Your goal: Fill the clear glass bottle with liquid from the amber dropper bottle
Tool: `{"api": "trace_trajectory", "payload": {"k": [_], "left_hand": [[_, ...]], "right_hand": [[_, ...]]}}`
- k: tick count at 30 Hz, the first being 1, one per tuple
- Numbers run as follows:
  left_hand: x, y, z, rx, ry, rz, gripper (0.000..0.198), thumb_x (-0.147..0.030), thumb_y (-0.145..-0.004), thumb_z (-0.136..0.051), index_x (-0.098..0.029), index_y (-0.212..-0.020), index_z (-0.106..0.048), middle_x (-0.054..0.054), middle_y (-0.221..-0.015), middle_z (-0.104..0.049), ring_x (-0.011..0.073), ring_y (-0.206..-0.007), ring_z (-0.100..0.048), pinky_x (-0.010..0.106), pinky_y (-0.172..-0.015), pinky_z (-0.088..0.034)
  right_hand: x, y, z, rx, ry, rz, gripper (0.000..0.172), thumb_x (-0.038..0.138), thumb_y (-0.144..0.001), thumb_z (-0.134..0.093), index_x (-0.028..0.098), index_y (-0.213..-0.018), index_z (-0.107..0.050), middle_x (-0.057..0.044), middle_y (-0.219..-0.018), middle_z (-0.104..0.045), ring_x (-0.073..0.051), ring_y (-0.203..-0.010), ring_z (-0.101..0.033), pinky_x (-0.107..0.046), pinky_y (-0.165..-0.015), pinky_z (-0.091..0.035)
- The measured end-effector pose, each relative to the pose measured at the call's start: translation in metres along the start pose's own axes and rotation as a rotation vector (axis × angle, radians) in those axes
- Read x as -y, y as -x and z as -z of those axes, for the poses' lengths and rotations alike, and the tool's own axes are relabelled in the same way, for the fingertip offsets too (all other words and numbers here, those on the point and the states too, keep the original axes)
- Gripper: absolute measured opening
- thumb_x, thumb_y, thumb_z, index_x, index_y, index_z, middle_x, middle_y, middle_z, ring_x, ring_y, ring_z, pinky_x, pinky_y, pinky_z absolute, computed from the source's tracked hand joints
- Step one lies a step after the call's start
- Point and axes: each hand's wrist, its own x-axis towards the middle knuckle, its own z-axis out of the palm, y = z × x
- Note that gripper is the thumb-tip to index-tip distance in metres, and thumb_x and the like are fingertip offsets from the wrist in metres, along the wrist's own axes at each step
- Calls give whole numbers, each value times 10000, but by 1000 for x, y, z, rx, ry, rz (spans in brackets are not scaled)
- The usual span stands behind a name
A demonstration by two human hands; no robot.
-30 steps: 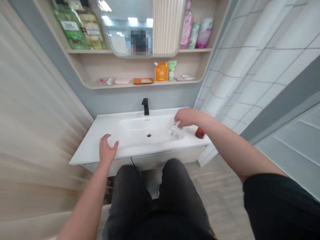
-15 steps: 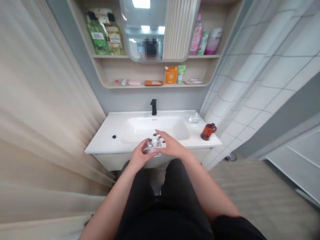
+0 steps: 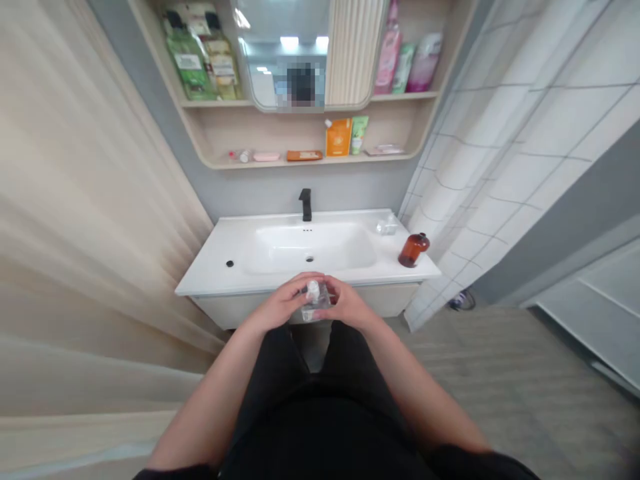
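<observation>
A small clear bottle (image 3: 310,312) with a white top (image 3: 313,288) is between my two hands, in front of the sink's near edge. My left hand (image 3: 280,305) has its fingers closed at the upper part of the bottle, close to the white top. Around the right side of the bottle's body curls my right hand (image 3: 349,307). Parts of the bottle are hidden behind the fingers. The white sink (image 3: 280,247) lies just beyond, with a black faucet (image 3: 306,205) at its back.
An amber bottle (image 3: 414,251) stands at the counter's right end, with another clear container (image 3: 387,225) behind it. A small black round piece (image 3: 229,264) is on the left. Above, a mirrored shelf unit (image 3: 220,163) holds toiletries. Curtains (image 3: 100,200) hang on both sides.
The bottle and both hands have come slightly down, nearer to my body. My left hand has shifted up to the bottle's top; my right fingers have moved down around its side.
</observation>
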Motion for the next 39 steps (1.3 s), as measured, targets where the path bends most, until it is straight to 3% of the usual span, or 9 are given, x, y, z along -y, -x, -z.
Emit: {"api": "trace_trajectory", "payload": {"k": [4, 7, 10, 16, 21, 26, 30, 35, 39], "left_hand": [[-1, -10, -11, 12, 3, 9, 403, -548, -999, -808, -223, -1232, -859, 155, -1377, -795, 348, -1315, -733, 510, -1206, -543], [8, -12, -23, -168, -29, 52, 367, -517, -864, -943, -210, -1010, -802, 132, -1194, -825, 328, -1191, -767, 492, -1123, -579], [17, -12, -36, -341, -58, 87, 468, -465, -775, -1004, -236, -1060, -711, 96, -1131, -800, 311, -1159, -771, 488, -1088, -584], [15, -7, -34, -122, 122, 3, 913, -424, -890, -924, -275, -1658, -455, 126, -1289, -794, 352, -1565, -584, 545, -1311, -408], [11, -6, -27, -225, -42, 110, 884, -367, -722, -1049, -273, -1502, -644, 73, -1222, -771, 295, -1208, -753, 467, -1186, -522], [11, -6, -13, -23, 111, 85, 886, -418, -877, -949, -273, -1650, -539, 122, -1291, -807, 345, -1426, -680, 509, -1245, -482], [15, -6, -9, -137, 82, 116, 842, -405, -776, -1025, -261, -1518, -653, 94, -1193, -803, 321, -1279, -742, 456, -1157, -541], [15, -9, -13, -4, 101, 114, 801, -395, -854, -964, -256, -1566, -626, 137, -1323, -798, 334, -1348, -721, 486, -1212, -513], [17, -11, -19, -150, 23, 113, 599, -374, -791, -995, -236, -1306, -722, 90, -1204, -790, 286, -1168, -758, 440, -1109, -567]], "right_hand": [[3, 4, -2, -2, -14, 33, 911, 467, -600, -1110, 274, -1406, -732, -78, -1345, -795, -319, -1197, -760, -475, -1064, -630], [7, 8, -5, -47, 30, 59, 900, 457, -636, -1089, 281, -1439, -722, -93, -1427, -773, -339, -1262, -747, -490, -1080, -626], [9, 10, -8, -91, 103, 78, 843, 437, -671, -1063, 287, -1429, -726, -94, -1416, -778, -348, -1266, -740, -490, -1049, -633], [4, 13, -9, -112, 145, 51, 798, 439, -681, -1047, 260, -1393, -732, -86, -1341, -798, -323, -1165, -765, -450, -977, -640], [-2, 14, -16, -70, 104, 52, 849, 470, -646, -1085, 261, -1390, -735, -99, -1375, -795, -350, -1219, -764, -459, -990, -645], [-12, 13, -20, -88, 60, 43, 853, 469, -665, -1078, 246, -1413, -733, -101, -1351, -807, -334, -1185, -779, -441, -984, -644], [-15, 11, -16, -91, 68, 18, 848, 480, -644, -1089, 247, -1384, -746, -77, -1283, -828, -314, -1109, -791, -439, -979, -640], [-14, 10, -11, -118, 67, 29, 865, 473, -658, -1081, 250, -1422, -743, -92, -1332, -817, -334, -1171, -785, -465, -1022, -638], [-17, 11, -12, -97, 48, 27, 896, 476, -643, -1091, 261, -1437, -734, -92, -1349, -807, -332, -1182, -784, -465, -1029, -646]]}}
